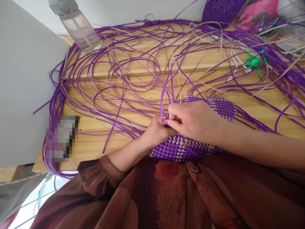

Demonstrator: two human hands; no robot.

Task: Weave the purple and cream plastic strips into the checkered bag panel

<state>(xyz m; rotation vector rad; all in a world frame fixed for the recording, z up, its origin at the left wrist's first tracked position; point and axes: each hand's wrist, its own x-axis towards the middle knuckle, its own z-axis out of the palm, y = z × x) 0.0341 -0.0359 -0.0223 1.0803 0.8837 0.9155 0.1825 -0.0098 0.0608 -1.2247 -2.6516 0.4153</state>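
A woven purple-and-white piece (181, 148) lies at the near edge of the wooden table (100, 146), against my body. My right hand (195, 119) rests on top of it, fingers pinched shut on a purple strand (162, 98) that loops up and away from the weave. My left hand (156, 130) sits just left of it, curled closed at the same spot, fingertips meeting the right hand's. What the left fingers hold is hidden. Long purple and pale strands (133, 73) fan out from the weave across the table.
A clear plastic bottle (77, 27) stands at the back left. Another purple woven piece (221, 11) sits at the back right, near green ribbon (254, 62) and pink clutter (259, 9). A blurred-out dark object (60, 138) lies at the left edge beside a grey panel (21, 89).
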